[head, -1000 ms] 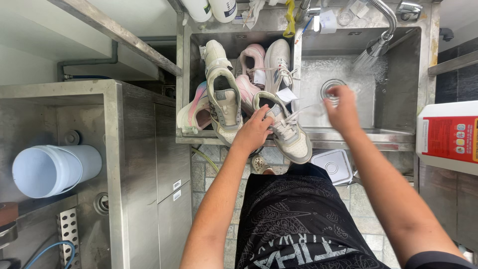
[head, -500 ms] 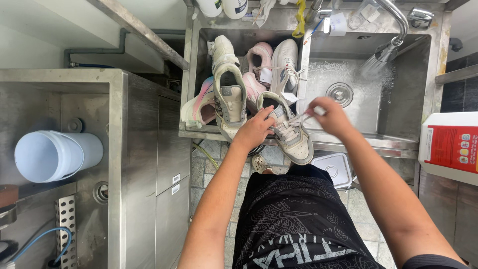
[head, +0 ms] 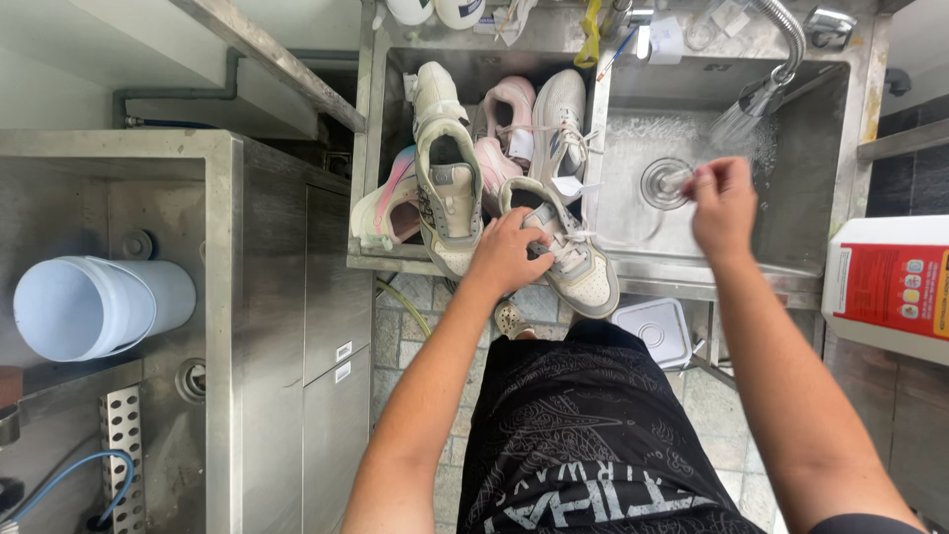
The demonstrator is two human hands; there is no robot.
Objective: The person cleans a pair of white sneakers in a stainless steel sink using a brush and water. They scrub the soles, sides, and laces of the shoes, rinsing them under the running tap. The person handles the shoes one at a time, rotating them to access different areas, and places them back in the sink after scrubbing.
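My left hand (head: 504, 252) grips a white and grey sneaker (head: 585, 275) that rests across the front rim of a steel double sink (head: 712, 269). My right hand (head: 724, 203) hangs over the right basin, under the spray from the faucet (head: 781, 61). Its fingers are pinched on a thin pale stick (head: 676, 184), perhaps a small brush, that points toward the drain (head: 657, 183). The left basin holds several more sneakers: a beige one (head: 447, 188), a pink one (head: 509, 124), a white one (head: 560, 114) and a pink and white one (head: 384, 210).
A steel counter (head: 267, 297) stands to the left with a pale blue tub (head: 89, 307) lying on its side. A red and white jug (head: 890, 287) sits at the right. A white square container (head: 654, 331) lies on the tiled floor below the sink.
My right hand went from the drain to the sneaker, then back into the water spray over the right basin. My left hand stays on the sneaker.
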